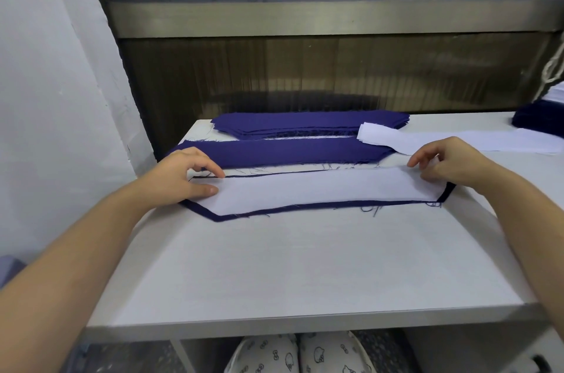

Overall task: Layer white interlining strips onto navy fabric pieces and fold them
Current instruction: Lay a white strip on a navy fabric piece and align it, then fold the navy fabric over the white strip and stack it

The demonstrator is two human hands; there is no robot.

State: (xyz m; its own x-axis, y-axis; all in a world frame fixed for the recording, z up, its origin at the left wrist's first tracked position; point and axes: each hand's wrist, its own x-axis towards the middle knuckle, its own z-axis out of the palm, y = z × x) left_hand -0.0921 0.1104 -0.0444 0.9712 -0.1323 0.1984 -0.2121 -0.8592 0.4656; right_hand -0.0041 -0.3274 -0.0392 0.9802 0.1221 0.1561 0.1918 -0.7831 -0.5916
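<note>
Hands held cloth
The left hand and right hand pinched the ends of a long white cloth strip on navy fabric.

The white table bears a navy stack, a navy strip, a white-topped navy piece and white strips.
</note>
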